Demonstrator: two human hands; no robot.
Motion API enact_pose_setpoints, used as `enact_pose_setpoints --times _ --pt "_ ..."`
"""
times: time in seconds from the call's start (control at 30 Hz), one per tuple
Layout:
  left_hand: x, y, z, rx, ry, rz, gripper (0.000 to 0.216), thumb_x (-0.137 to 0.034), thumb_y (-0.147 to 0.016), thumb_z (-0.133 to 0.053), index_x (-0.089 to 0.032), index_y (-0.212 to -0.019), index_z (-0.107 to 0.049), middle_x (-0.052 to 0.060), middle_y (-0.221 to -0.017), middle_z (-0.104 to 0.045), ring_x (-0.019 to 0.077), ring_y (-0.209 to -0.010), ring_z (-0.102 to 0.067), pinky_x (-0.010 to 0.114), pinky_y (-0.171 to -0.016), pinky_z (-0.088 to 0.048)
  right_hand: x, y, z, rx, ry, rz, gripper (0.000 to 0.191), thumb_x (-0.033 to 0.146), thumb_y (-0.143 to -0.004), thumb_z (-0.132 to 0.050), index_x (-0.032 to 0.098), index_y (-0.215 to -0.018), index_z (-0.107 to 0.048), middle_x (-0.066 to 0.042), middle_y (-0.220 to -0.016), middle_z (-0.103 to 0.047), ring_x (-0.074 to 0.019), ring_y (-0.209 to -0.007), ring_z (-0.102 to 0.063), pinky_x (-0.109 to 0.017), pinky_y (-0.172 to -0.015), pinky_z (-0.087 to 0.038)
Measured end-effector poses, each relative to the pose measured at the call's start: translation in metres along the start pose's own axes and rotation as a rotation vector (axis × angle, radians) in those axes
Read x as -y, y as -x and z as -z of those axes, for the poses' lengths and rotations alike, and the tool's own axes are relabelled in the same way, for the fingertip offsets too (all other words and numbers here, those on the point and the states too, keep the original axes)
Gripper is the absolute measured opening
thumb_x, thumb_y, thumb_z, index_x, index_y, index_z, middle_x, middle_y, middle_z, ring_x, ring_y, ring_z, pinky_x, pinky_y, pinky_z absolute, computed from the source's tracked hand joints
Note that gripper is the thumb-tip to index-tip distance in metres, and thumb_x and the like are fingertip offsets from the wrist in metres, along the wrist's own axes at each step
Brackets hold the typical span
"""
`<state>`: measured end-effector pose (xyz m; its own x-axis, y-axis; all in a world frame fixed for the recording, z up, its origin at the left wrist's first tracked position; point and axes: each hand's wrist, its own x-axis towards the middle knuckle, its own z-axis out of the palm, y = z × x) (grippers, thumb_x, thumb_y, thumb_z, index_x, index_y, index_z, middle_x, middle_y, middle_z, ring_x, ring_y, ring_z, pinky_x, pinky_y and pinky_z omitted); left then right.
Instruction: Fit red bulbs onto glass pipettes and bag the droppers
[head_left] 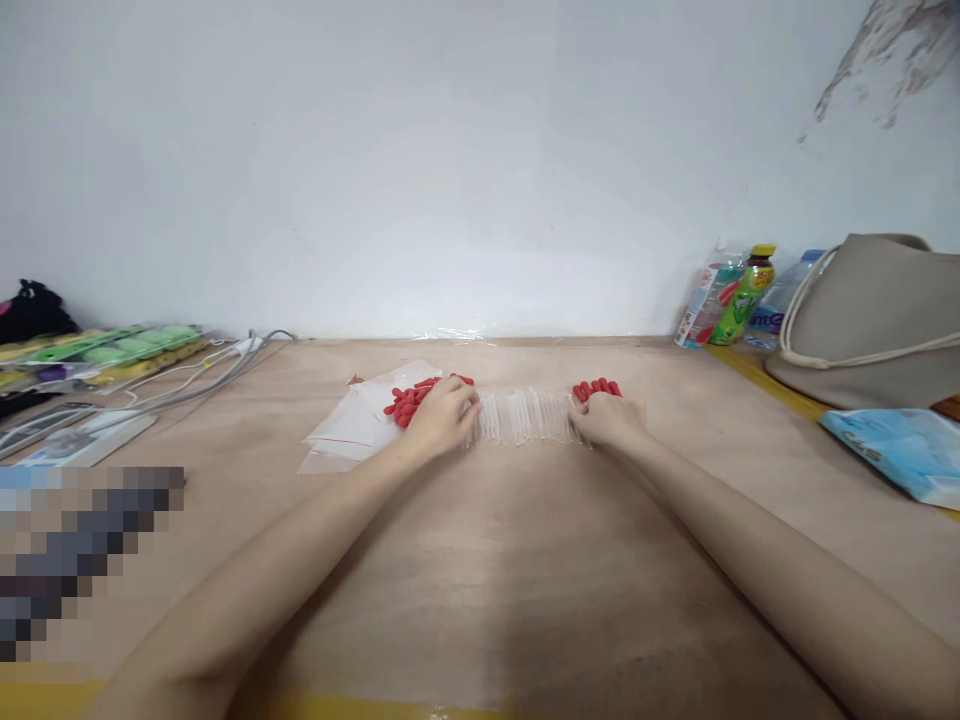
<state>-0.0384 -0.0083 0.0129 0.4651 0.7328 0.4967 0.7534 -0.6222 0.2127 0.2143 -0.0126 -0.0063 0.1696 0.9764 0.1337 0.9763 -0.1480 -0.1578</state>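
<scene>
A row of thin, clear sticks [525, 416] lies side by side on the wooden table, between my two hands. At the row's left end, my left hand [442, 415] has its fingers bent down and close together; what lies under them is hidden. Beside and behind it is a pile of small, red, drop-shaped pieces [405, 408], partly on a clear plastic bag [349, 430]. My right hand [611, 420] is closed at the row's right end, its fingertips touching the outer sticks. Just behind this hand sits a neat group of similar red pieces [598, 387].
Grey and white cables [225, 365] and green-yellow packs [127, 345] lie at the left. Several bottles [742, 295] stand against the wall at the right, near a beige bag [885, 310] and a blue packet [896, 452]. Yellow tape edges the table.
</scene>
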Motion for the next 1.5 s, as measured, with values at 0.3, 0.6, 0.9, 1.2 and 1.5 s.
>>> enact_pose_setpoints --times 0.3,0.6,0.9,1.2,1.5 --pt "0.026 -0.080 -0.014 0.297 -0.122 0.223 0.031 -0.031 -0.086 -0.048 -0.015 -0.113 -0.050 0.008 -0.113 -0.052 0.0187 -0.095 -0.055 0.038 -0.080 -0.048 0.027 0.053 0.009 -0.329 -0.025 0.421 0.019 0.026 -0.081 -0.043 0.015 -0.072 -0.056 -0.007 -0.072 -0.061 -0.0199 -0.073 -0.054 -0.031 -0.070 -0.029" --pt "0.017 -0.090 -0.011 0.223 0.023 0.215 0.014 -0.020 -0.071 -0.062 -0.013 -0.084 -0.063 0.010 -0.085 -0.062 0.0270 -0.086 -0.057 0.036 -0.073 -0.044 0.026 0.075 -0.015 -0.557 -0.095 0.736 0.022 0.027 -0.087 -0.040 0.016 -0.071 -0.050 -0.002 -0.064 -0.058 -0.0141 -0.062 -0.049 -0.029 -0.068 -0.024" --pt "-0.020 0.006 -0.001 -0.001 0.531 0.092 0.011 -0.023 -0.079 -0.050 -0.016 -0.087 -0.050 0.002 -0.080 -0.057 0.0117 -0.070 -0.056 0.024 -0.063 -0.046 0.020 0.073 -0.018 -0.431 -0.251 0.750 0.018 0.026 -0.089 -0.042 0.018 -0.092 -0.058 -0.004 -0.081 -0.065 -0.0155 -0.077 -0.057 -0.030 -0.073 -0.027" --pt "-0.039 0.057 -0.020 0.002 0.636 0.095 0.022 -0.025 -0.076 -0.058 -0.017 -0.095 -0.049 0.008 -0.109 -0.048 0.0079 -0.066 -0.058 0.026 -0.061 -0.054 0.018 0.068 -0.021 -0.364 -0.353 0.696 0.020 0.024 -0.089 -0.041 0.017 -0.093 -0.059 -0.004 -0.086 -0.065 -0.0147 -0.075 -0.057 -0.029 -0.071 -0.029" --pt "-0.037 0.053 -0.018 0.093 0.535 0.118 0.020 -0.031 -0.080 -0.055 -0.017 -0.090 -0.065 0.010 -0.121 -0.045 0.0177 -0.089 -0.061 0.033 -0.075 -0.056 0.019 0.074 -0.015 -0.370 -0.273 0.778 0.022 0.025 -0.089 -0.039 0.018 -0.090 -0.059 -0.004 -0.086 -0.064 -0.0134 -0.072 -0.055 -0.030 -0.071 -0.029"
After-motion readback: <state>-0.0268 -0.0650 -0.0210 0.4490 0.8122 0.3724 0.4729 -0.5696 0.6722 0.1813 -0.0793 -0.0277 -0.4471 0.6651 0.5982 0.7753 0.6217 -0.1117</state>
